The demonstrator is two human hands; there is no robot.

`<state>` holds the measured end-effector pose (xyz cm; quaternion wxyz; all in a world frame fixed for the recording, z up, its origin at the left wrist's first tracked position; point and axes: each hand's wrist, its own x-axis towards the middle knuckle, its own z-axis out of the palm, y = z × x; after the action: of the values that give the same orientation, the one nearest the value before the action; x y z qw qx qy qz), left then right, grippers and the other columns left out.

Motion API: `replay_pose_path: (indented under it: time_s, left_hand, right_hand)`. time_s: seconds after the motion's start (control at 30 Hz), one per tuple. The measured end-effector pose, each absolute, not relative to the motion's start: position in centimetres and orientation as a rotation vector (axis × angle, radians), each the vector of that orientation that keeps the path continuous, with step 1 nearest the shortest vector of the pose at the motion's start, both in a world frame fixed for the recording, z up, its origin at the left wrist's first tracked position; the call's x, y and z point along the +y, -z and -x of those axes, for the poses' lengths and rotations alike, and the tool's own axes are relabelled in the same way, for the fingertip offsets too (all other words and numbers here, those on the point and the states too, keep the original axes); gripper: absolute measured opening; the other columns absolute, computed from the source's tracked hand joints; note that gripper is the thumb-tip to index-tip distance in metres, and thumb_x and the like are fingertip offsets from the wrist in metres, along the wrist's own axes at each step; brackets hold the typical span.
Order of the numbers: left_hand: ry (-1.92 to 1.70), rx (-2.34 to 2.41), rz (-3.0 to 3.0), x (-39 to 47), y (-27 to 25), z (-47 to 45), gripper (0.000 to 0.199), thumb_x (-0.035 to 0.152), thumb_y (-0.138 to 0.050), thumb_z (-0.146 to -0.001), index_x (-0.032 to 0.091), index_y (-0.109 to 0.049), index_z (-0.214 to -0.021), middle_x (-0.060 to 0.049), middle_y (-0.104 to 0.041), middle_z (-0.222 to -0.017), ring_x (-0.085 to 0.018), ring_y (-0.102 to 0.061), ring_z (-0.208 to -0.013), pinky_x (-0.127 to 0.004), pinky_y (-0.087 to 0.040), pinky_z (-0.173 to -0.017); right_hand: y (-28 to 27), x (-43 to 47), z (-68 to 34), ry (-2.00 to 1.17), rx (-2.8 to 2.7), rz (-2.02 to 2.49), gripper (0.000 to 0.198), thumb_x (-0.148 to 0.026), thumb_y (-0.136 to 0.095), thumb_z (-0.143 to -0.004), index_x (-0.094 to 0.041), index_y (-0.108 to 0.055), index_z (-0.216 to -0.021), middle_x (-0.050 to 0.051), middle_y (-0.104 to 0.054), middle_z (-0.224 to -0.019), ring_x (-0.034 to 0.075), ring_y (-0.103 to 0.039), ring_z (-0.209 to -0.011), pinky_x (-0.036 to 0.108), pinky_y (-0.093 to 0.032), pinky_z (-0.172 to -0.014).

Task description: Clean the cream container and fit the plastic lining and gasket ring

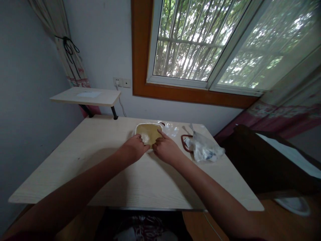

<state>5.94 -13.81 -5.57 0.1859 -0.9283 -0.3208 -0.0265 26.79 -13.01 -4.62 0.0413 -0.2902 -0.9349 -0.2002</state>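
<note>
A shallow rectangular container [149,128] with a white rim and a yellowish-brown inside stands toward the back of the pale wooden desk. My left hand [134,147] is at its near left corner, fingers curled over the rim and the thumb along the near edge. At the near right corner, my right hand [167,147] has its index finger stretched over the container, while the thumb and other fingers are bent at the near rim. Both thumbs almost meet at the front. Whether the yellowish surface is a lid or contents is unclear.
Clear crinkled plastic [172,129] lies behind the container. To the right are a knotted plastic bag [207,147] and a reddish-brown frame-shaped piece [184,144]. A raised shelf [105,97] stands at the back left, bearing a paper [89,94]. A window [190,40] is behind the desk.
</note>
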Motion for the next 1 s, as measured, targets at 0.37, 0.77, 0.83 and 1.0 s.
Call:
replay_pose_path:
  time_s: [0.37,0.77,0.83,1.0]
  left_hand:
    - [0.060,-1.032,2.475,-14.7,5.2,-6.3,0.020,0.019,-0.054,-0.090,0.014,-0.073,-0.084,-0.009,-0.072,-0.066,-0.024,-0.067,-0.077,-0.050,-0.027,-0.120]
    - [-0.018,-1.188,2.770,-14.6,4.6,-8.3,0.025,0.029,-0.057,-0.092,0.010,-0.072,-0.100,-0.017,-0.075,-0.096,-0.028,-0.071,-0.089,-0.042,-0.053,-0.085]
    - [-0.092,-1.318,2.757,-14.2,4.8,-8.7,0.024,0.021,-0.052,-0.092,0.010,-0.073,-0.097,-0.018,-0.076,-0.093,-0.028,-0.073,-0.082,-0.038,-0.054,-0.073]
    - [-0.217,-1.395,2.751,-13.2,4.8,-9.4,0.029,0.016,-0.048,-0.090,0.010,-0.076,-0.092,-0.021,-0.076,-0.090,-0.032,-0.074,-0.085,-0.040,-0.054,-0.072]
  right_hand:
    - [5.8,-13.5,-27.7,0.586,-2.645,0.909,0.017,-0.010,-0.067,-0.086,-0.022,-0.078,-0.080,0.009,-0.075,-0.076,0.033,-0.056,-0.123,0.064,-0.021,-0.122]
    - [6.9,-13.4,-28.2,0.538,-2.680,0.875,0.010,-0.023,-0.069,-0.093,-0.017,-0.071,-0.084,0.008,-0.072,-0.087,0.026,-0.057,-0.102,0.039,-0.045,-0.086]
    - [7.2,-13.3,-28.3,0.528,-2.666,0.851,0.012,-0.023,-0.067,-0.095,-0.017,-0.070,-0.085,0.008,-0.071,-0.089,0.025,-0.056,-0.102,0.038,-0.044,-0.086]
    - [7.7,-13.4,-28.4,0.499,-2.636,0.808,0.015,-0.021,-0.061,-0.098,-0.017,-0.069,-0.085,0.009,-0.071,-0.090,0.024,-0.056,-0.101,0.038,-0.044,-0.087]
